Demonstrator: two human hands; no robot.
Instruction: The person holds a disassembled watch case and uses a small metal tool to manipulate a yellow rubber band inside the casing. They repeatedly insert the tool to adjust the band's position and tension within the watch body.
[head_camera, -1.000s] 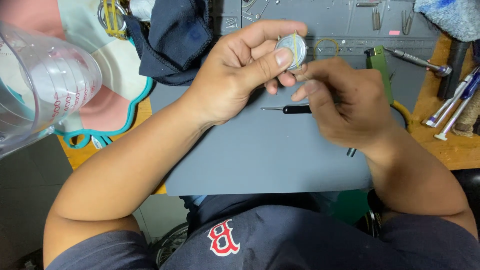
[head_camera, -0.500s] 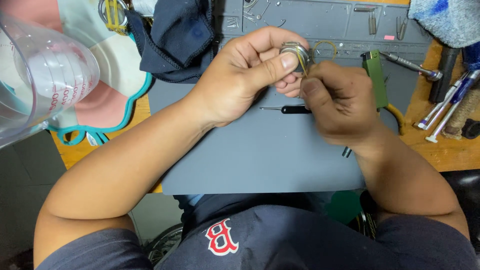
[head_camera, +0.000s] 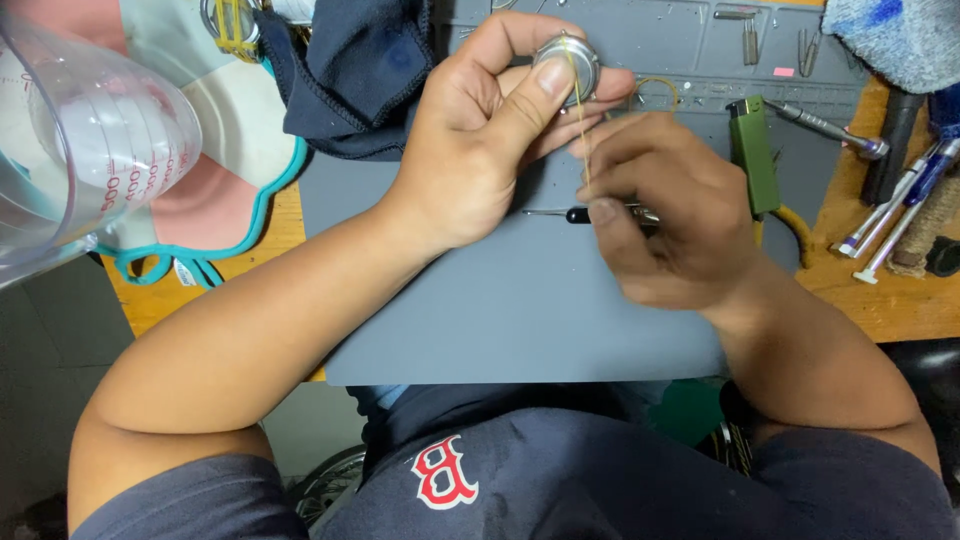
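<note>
My left hand (head_camera: 490, 130) holds a small round silver disc-shaped part (head_camera: 567, 58) between thumb and fingers, above the grey work mat (head_camera: 520, 310). A thin yellow rubber band (head_camera: 583, 130) stretches from the disc down to my right hand (head_camera: 665, 215), which pinches its lower end. Under my right hand lies a thin black-handled screwdriver (head_camera: 575, 214) on the mat.
A green lighter (head_camera: 752, 155) and a second yellow band (head_camera: 655, 92) lie at the mat's far side. Pens and metal tools (head_camera: 890, 215) sit at the right. A clear measuring jug (head_camera: 85, 140), a dark cloth (head_camera: 365, 70) and a pink-teal mat (head_camera: 215, 215) are at the left.
My right hand has pulled down and away from the disc, stretching the yellow band. The left hand keeps the disc, now turned with its rim toward me.
</note>
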